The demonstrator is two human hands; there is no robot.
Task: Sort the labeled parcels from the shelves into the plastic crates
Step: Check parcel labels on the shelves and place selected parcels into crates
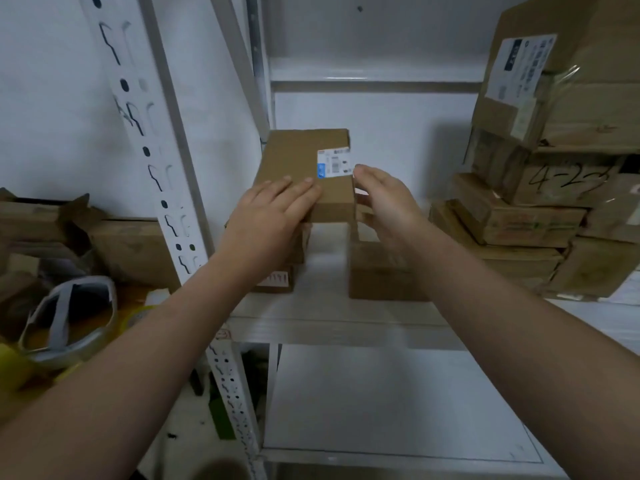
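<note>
Head view: labeled parcel (301, 168) is pressed under flat left hand (273, 216), pinched by right hand (384, 202); stack (519, 220) right of grip is judged unsorted.

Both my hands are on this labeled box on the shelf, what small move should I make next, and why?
Probably lift the labeled box slightly and draw it toward you. Your left hand lies flat on its top, your right hand pinches its right edge, and it rests on lower boxes, so nothing visible blocks it.
</note>
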